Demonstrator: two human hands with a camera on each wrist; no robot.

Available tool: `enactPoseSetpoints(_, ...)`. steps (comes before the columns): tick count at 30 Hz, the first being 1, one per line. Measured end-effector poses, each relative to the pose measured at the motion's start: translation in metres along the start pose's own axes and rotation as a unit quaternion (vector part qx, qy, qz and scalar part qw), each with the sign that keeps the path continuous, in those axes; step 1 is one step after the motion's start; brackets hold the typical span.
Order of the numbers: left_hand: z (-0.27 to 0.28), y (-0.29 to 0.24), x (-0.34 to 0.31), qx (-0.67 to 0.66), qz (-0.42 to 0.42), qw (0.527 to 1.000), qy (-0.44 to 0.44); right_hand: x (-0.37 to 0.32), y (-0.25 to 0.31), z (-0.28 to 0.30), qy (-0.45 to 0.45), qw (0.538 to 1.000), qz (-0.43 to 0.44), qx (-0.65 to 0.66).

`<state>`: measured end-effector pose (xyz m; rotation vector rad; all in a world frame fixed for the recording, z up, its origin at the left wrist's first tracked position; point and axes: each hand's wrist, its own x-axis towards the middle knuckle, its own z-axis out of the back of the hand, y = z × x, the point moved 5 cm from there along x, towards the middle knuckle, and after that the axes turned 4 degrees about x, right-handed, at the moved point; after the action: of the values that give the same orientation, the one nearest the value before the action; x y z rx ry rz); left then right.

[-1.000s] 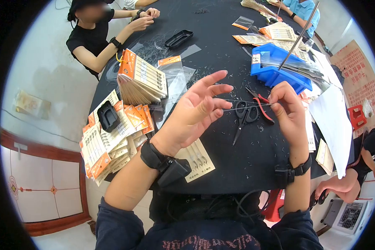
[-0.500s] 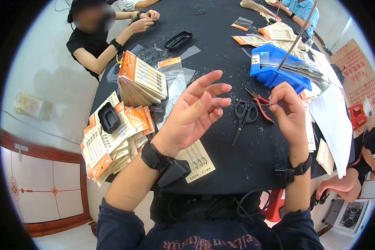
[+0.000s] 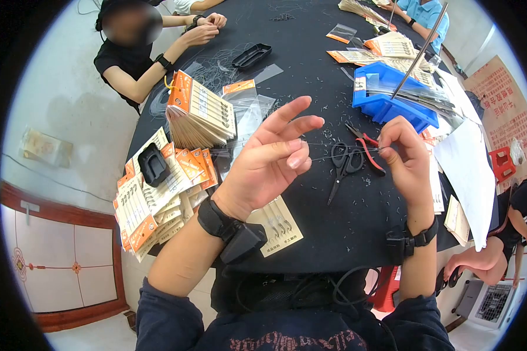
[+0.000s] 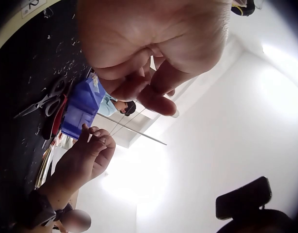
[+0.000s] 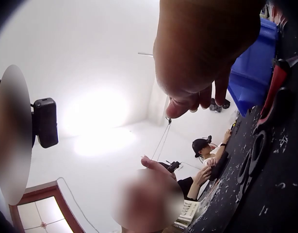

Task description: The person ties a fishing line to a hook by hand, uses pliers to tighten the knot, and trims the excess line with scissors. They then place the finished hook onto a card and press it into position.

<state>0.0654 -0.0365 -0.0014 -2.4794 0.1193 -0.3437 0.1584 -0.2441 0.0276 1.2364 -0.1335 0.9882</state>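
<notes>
Two thin strands of clear line (image 3: 325, 158) stretch between the hands, above the table. My left hand (image 3: 263, 161) pinches its end of the line between thumb and bent fingers, while index and middle fingers point out. The right hand (image 3: 403, 153) pinches the other end between thumb and curled index finger. In the right wrist view, a tiny dark piece (image 5: 169, 120) shows at the right fingertips. Beneath the line lie black scissors (image 3: 348, 159) and red-handled pliers (image 3: 370, 155). A card with several hooks (image 3: 281, 234) lies below the left wrist.
A bundle of hook cards (image 3: 202, 111) and a loose pile (image 3: 137, 216) stand at left, a black tray (image 3: 152, 165) on the pile. A blue bin (image 3: 386, 105) with a metal rod (image 3: 418, 55) is at right. Another person (image 3: 129, 64) sits across. Line clippings scatter over the black table.
My left thumb has come down onto the bent fingers, and the two strands now spread apart at that end. The right hand has stayed nearly still, keeping its pinch.
</notes>
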Motion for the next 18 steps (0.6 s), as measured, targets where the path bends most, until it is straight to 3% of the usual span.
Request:
enactPoseSetpoints(7,0.008,-0.006,0.0,-0.052,0.016,0.997,0.049,0.0,-0.003,0.005,-0.034,0.999,-0.023,0.016)
enactPoseSetpoints(10,0.01,-0.01,0.001,0.176,0.028,0.978,0.106,0.0,0.0,0.003,-0.02,1.0,0.001,-0.014)
enactPoseSetpoints(11,0.008,-0.009,0.0,0.282,0.041,0.951,0.117,0.0,0.0,0.003,-0.02,1.0,0.001,-0.014)
enactPoseSetpoints(12,-0.006,-0.009,-0.004,0.43,0.069,0.894,0.107,0.0,0.002,0.002,-0.02,1.0,0.001,-0.013)
enactPoseSetpoints(13,-0.016,-0.01,-0.005,0.566,0.095,0.813,0.095,0.0,0.003,0.002,-0.02,1.0,0.001,-0.014)
enactPoseSetpoints(14,-0.029,-0.01,-0.001,0.701,0.032,0.701,0.127,0.0,0.003,0.002,-0.018,1.0,0.002,-0.016)
enactPoseSetpoints(17,-0.038,-0.002,-0.001,0.841,-0.061,0.533,0.066,0.0,0.002,-0.004,-0.009,1.0,0.002,-0.024)
enactPoseSetpoints(18,-0.032,-0.001,-0.001,0.851,-0.078,0.517,0.044,0.0,0.002,-0.008,-0.006,1.0,-0.001,-0.027)
